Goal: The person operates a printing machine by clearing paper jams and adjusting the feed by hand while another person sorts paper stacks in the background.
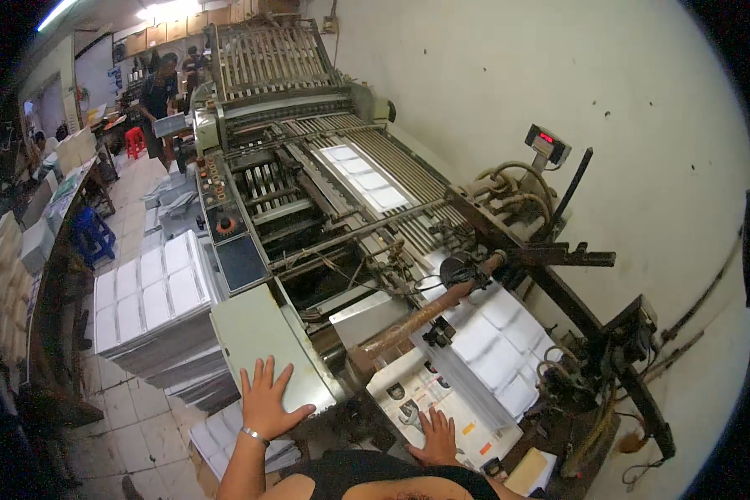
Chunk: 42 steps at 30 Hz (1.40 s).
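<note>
At far left, a workbench (62,218) was seen to be loaded with papers. Beside it a blue stool (93,236) was noted, with a red stool (135,142) farther back, near a standing person (158,98). On the floor, a tall stack of sheets (154,283) was positioned alongside the machine, below its button panel (213,187); a lower pile of paper (225,440) was observed nearer the camera. The left hand (267,402), a metal band (255,435) worn at its wrist, was placed flat over the near edge of a pale green cover (268,337), fingers spread wide; nothing was gripped. In mid-machine, a white sheet (365,175) was carried on the slatted bed. The right hand (436,437) was laid over a colour-printed sheet (479,429), fingers moderately parted, nothing seen to be held. The printed sheet was located at the machine's near end, just in front of a stack of white sheets (504,342). At right, coiled hoses (518,190) and a red-lit display box (548,143) were recorded near the wall.
</note>
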Tool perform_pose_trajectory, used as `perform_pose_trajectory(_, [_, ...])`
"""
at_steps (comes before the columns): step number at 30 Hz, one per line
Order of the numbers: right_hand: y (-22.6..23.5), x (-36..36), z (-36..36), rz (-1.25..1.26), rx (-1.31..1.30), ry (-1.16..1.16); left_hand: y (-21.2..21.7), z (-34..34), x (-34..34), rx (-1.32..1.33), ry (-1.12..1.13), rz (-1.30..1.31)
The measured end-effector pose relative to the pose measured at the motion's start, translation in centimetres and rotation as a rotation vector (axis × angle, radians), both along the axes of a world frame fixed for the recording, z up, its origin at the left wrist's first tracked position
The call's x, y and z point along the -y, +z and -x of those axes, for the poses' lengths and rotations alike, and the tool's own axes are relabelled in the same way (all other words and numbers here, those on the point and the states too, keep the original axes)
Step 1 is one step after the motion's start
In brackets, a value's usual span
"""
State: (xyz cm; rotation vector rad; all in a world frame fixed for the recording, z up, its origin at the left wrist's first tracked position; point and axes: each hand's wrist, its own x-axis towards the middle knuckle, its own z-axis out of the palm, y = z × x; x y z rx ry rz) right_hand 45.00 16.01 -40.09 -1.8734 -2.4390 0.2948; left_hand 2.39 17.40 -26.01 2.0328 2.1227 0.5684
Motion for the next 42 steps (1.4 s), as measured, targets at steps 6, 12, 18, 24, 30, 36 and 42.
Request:
perform_pose_trajectory(6, [0.2,0.3,-0.3,-0.005,0.065,0.008,-0.4,0.1,-0.3,-0.002,-0.007,-0.010])
perform_pose_trajectory(12, [0.9,0.1,0.0,0.019,0.011,-0.004,-0.3,0.1,-0.1,0.018,-0.012,-0.007])
perform_pose_trajectory(18, [2.5,1.1,1.4,-0.004,-0.178,-0.064,-0.5,0.2,-0.1,0.023,-0.006,-0.007])
perform_pose_trajectory(24, [3.1,1.4,1.4,0.006,-0.161,-0.063,-0.4,0.2,-0.1,0.044,-0.013,0.005])
perform_pose_trajectory(30, [4.0,0.4,1.9,0.130,-0.029,-0.090,-0.4,0.2,-0.1,0.035,-0.015,-0.012])
perform_pose_trajectory(36, [2.3,0.6,0.7,0.074,-0.114,-0.057,-0.7,0.3,-0.3,0.043,-0.023,-0.013])
perform_pose_trajectory(42, [6.5,1.2,1.6,0.107,-0.180,-0.054,-0.5,0.4,0.0,0.012,-0.014,0.004])
